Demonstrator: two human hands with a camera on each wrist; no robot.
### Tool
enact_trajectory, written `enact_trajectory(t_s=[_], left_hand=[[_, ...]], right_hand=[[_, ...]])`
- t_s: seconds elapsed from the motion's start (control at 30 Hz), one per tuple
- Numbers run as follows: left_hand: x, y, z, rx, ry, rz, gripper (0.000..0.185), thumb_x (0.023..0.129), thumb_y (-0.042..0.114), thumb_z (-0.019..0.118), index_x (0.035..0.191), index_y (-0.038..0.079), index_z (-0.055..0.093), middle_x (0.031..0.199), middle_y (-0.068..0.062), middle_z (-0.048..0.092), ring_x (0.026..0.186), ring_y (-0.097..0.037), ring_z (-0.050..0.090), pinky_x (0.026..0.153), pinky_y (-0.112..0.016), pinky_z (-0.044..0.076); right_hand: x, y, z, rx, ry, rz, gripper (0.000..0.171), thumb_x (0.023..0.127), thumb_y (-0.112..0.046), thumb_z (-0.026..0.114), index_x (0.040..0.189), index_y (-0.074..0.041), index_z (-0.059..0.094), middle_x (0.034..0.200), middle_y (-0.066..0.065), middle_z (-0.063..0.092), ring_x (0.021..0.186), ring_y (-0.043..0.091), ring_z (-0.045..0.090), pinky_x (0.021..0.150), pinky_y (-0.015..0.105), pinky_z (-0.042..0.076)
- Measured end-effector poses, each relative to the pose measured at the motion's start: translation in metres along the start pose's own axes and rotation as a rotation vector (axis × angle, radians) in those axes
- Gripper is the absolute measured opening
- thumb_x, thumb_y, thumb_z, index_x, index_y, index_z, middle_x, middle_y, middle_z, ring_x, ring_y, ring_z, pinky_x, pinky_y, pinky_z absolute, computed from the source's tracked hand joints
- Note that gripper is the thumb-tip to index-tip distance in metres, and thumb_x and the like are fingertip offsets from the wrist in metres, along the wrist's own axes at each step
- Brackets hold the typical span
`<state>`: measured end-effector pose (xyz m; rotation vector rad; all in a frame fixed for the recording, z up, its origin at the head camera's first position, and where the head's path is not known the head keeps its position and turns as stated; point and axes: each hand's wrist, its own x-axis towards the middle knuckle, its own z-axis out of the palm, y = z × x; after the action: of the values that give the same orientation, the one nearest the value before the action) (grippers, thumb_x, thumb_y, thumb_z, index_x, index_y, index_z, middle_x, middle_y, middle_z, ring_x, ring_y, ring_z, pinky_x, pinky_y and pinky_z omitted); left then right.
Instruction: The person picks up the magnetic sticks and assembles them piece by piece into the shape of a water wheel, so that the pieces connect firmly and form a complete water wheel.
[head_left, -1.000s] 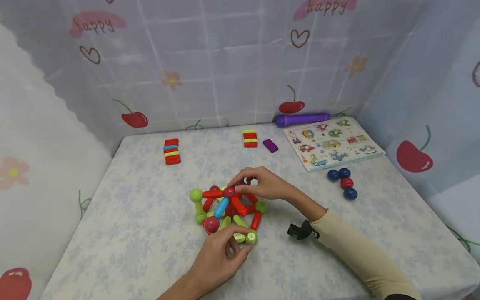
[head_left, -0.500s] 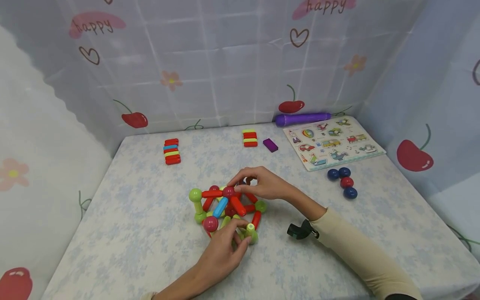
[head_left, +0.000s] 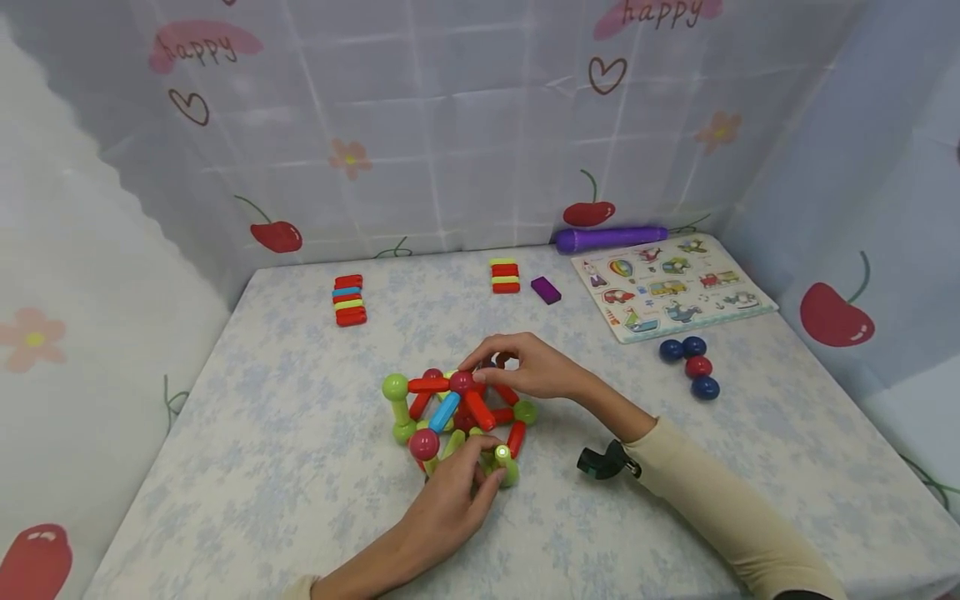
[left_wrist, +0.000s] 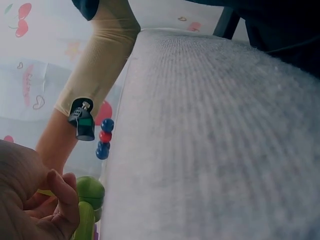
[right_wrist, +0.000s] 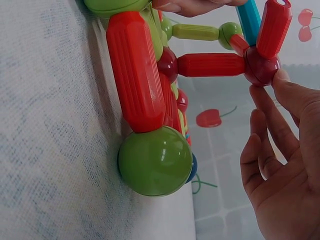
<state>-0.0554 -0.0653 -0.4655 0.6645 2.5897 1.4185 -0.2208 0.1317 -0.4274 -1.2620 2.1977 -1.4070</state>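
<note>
Cherry-printed cloth (head_left: pixel 450 125) hangs behind a table (head_left: pixel 300 467) with a blue-patterned cover, on which a ball-and-stick frame (head_left: pixel 480 411) stands. Thumb and forefinger of the left hand (head_left: pixel 450 496) pinch a light-green stick (head_left: pixel 503 458) at the frame's near right corner, roughly upright on a green ball (head_left: pixel 512 477). At the frame's top, the right hand (head_left: pixel 528 367) has thumb and forefinger clamped on a dark-red ball (right_wrist: pixel 262 65), from which a blue stick (head_left: pixel 445 412) slopes down. Compared with a second ago, the light-green stick has swung up from leaning toward the table's near side, while the right hand keeps its place on its ball. Right of the frame lie blue and red balls (head_left: pixel 698 367); beyond it, a striped row of sticks (head_left: pixel 505 276), a purple block (head_left: pixel 546 290) and, farther right, a picture board (head_left: pixel 660 312).
</note>
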Motion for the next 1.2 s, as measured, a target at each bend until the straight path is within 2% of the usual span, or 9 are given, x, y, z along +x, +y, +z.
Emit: enact_trajectory(t_s=[0.23,0.4,0.53,0.63,0.73,0.83,0.93,1.07,1.2], left_hand=[[0.000,0.003,-0.002,0.033,-0.023,-0.034,0.040,0.107,0.019,0.069,0.143,0.006,0.054,0.086,0.007,0.060,0.069,-0.003,0.055,0.062,-0.022,0.052],[-0.020,0.022,-0.016,0.132,-0.085,-0.068,0.056,0.106,0.026,0.072,0.154,0.010,0.047,0.122,-0.002,0.062,0.072,0.001,0.054,0.066,-0.019,0.053],[-0.043,0.044,-0.034,0.272,-0.047,0.167,0.049,0.104,0.030,0.075,0.147,0.014,0.059,0.138,-0.001,0.062,0.082,-0.001,0.062,0.070,-0.014,0.053],[-0.049,0.054,-0.054,0.358,0.084,0.411,0.037,0.105,0.034,0.073,0.137,0.016,0.069,0.134,0.001,0.067,0.099,-0.007,0.070,0.082,-0.014,0.056],[-0.043,0.054,-0.083,0.369,0.233,0.510,0.037,0.107,0.038,0.069,0.135,0.014,0.070,0.128,0.000,0.071,0.099,-0.011,0.070,0.077,-0.012,0.056],[-0.029,0.044,-0.117,0.343,0.354,0.502,0.036,0.103,0.022,0.076,0.137,0.011,0.068,0.126,-0.004,0.071,0.092,-0.013,0.065,0.065,-0.013,0.052],[-0.011,0.019,-0.145,0.315,0.392,0.457,0.049,0.092,0.001,0.082,0.138,0.010,0.068,0.126,-0.006,0.072,0.094,-0.012,0.061,0.064,-0.017,0.052],[0.008,-0.023,-0.166,0.268,0.292,0.367,0.056,0.088,-0.003,0.085,0.139,0.016,0.069,0.127,-0.002,0.073,0.100,-0.009,0.062,0.071,-0.022,0.057],[0.019,-0.058,-0.169,0.200,0.146,0.326,0.053,0.089,0.005,0.088,0.136,0.018,0.070,0.126,0.001,0.074,0.100,-0.018,0.066,0.073,-0.027,0.058]], right_hand=[[0.000,-0.002,0.001,0.000,0.002,0.011,0.023,0.104,-0.013,0.073,0.127,-0.013,0.079,0.120,-0.002,0.078,0.104,0.018,0.067,0.090,0.042,0.057],[-0.001,-0.001,0.002,-0.006,-0.009,0.027,0.024,0.105,-0.016,0.073,0.128,-0.014,0.079,0.121,-0.003,0.077,0.103,0.018,0.066,0.090,0.047,0.057],[-0.001,-0.001,0.001,-0.014,-0.011,0.022,0.023,0.105,-0.017,0.073,0.128,-0.015,0.079,0.120,-0.003,0.077,0.101,0.018,0.065,0.090,0.047,0.057],[-0.002,-0.002,0.000,-0.015,-0.004,0.012,0.023,0.105,-0.016,0.073,0.127,-0.014,0.079,0.119,-0.003,0.077,0.101,0.018,0.065,0.090,0.046,0.057],[-0.002,-0.002,-0.001,-0.014,-0.004,0.012,0.023,0.105,-0.015,0.073,0.127,-0.014,0.079,0.119,-0.002,0.077,0.101,0.019,0.065,0.089,0.045,0.057],[-0.003,-0.002,-0.001,-0.016,-0.010,0.023,0.023,0.105,-0.016,0.073,0.127,-0.014,0.079,0.119,-0.003,0.077,0.100,0.019,0.065,0.088,0.044,0.056],[-0.002,-0.002,-0.002,-0.025,-0.018,0.024,0.024,0.105,-0.017,0.073,0.128,-0.015,0.078,0.120,-0.003,0.077,0.099,0.018,0.065,0.088,0.044,0.056],[-0.003,-0.003,-0.010,-0.057,-0.016,-0.002,0.024,0.105,-0.017,0.072,0.129,-0.015,0.077,0.122,-0.001,0.077,0.102,0.016,0.067,0.089,0.042,0.058],[-0.014,-0.006,-0.033,-0.123,0.049,0.006,0.025,0.105,-0.015,0.073,0.129,-0.015,0.077,0.123,0.000,0.077,0.106,0.016,0.069,0.090,0.038,0.058]])
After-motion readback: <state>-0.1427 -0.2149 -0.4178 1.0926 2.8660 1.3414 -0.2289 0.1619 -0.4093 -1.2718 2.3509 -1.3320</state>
